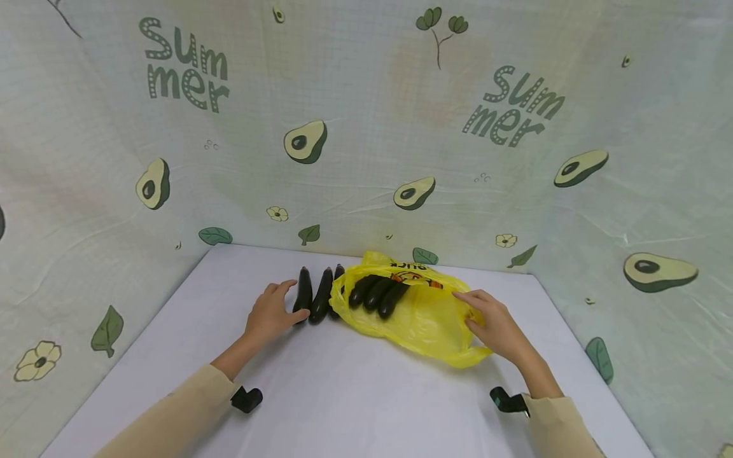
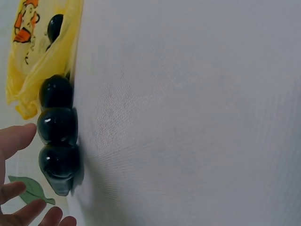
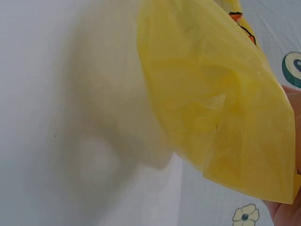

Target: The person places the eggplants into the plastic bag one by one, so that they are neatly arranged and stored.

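Three dark, glossy eggplants (image 1: 321,298) lie side by side on the white table, the rightmost partly hidden by a yellow plastic bag (image 1: 426,327). My left hand (image 1: 269,315) is at the leftmost eggplant (image 1: 303,294), thumb and fingers spread around its near side. In the left wrist view, the fingers (image 2: 29,212) stand apart from the row of eggplants (image 2: 57,125). Inside the bag's open mouth lie three more eggplants (image 1: 378,294). My right hand (image 1: 497,326) holds the bag's right edge up; in the right wrist view the yellow plastic (image 3: 216,108) hides most of that hand.
A pale cloth (image 1: 355,184) printed with avocados, leaves and lettering hangs behind the table and along both sides. The white tabletop (image 1: 372,407) stretches in front of the bag. Black wrist devices (image 1: 247,399) show below both sleeves.
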`<state>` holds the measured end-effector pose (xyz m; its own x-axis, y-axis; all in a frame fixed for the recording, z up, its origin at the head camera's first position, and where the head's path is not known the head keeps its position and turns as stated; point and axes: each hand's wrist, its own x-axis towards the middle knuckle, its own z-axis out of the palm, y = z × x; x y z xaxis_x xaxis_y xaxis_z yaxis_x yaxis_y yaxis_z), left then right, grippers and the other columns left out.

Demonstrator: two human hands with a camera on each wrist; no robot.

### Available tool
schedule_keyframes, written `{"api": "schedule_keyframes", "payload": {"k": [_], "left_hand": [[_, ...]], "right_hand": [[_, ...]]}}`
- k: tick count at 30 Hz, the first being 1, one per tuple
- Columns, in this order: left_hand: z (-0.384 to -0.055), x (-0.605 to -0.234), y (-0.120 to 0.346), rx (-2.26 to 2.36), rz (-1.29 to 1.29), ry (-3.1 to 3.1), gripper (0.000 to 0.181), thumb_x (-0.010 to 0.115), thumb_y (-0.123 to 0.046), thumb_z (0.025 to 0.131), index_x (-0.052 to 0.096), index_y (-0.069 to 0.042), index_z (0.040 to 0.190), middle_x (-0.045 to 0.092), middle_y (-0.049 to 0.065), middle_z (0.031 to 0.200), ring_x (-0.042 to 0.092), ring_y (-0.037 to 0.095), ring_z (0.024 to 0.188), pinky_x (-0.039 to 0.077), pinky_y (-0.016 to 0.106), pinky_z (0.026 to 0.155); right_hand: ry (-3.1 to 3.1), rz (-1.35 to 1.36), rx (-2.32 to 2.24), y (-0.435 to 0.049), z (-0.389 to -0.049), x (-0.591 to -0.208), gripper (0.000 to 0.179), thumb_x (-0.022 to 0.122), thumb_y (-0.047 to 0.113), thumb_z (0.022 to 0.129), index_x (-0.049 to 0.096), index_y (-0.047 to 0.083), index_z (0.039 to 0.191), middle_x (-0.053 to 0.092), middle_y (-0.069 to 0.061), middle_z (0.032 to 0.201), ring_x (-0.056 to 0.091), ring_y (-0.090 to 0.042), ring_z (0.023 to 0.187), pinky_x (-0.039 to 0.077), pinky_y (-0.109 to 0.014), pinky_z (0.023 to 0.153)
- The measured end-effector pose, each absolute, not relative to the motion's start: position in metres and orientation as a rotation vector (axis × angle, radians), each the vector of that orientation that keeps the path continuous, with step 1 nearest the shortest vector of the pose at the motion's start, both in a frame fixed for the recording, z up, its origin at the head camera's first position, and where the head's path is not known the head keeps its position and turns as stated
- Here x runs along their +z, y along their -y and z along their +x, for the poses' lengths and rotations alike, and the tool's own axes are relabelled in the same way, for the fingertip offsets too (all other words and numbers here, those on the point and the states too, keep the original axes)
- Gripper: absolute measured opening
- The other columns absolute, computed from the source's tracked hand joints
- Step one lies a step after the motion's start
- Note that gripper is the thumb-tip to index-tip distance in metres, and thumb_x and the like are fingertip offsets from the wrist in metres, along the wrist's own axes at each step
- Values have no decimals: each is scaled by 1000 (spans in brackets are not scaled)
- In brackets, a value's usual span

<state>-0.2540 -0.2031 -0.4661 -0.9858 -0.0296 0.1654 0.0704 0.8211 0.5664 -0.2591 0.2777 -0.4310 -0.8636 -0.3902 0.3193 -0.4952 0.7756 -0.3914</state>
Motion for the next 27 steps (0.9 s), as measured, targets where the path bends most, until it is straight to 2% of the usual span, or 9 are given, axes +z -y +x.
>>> {"api": "schedule_keyframes", "payload": {"k": [7, 17, 27], "left_hand": [[-258, -472, 206, -985, -48, 2861, 87, 87, -37, 89, 47, -2, 157, 52, 32, 147, 58, 49, 127, 51, 64, 101], [-266, -479, 207, -1021, -42, 2902, 91, 87, -41, 89, 44, -3, 159, 56, 29, 143, 61, 42, 124, 54, 59, 98], [-271, -483, 212, -1061, -65, 2900, 88, 88, -36, 89, 45, -2, 158, 58, 28, 139, 64, 38, 116, 56, 54, 94]], "right_hand": [[2749, 711, 695, -278, -260, -431, 65, 77, -14, 87, 62, 4, 147, 65, -14, 129, 64, -29, 112, 58, -50, 95], [2768, 688, 702, -277, -260, -430, 66, 78, -13, 87, 62, 6, 148, 65, -13, 130, 64, -30, 113, 58, -50, 96], [2770, 675, 699, -276, -259, -431, 66, 77, -14, 87, 63, 6, 148, 65, -13, 129, 64, -29, 112, 58, -50, 97]]}}
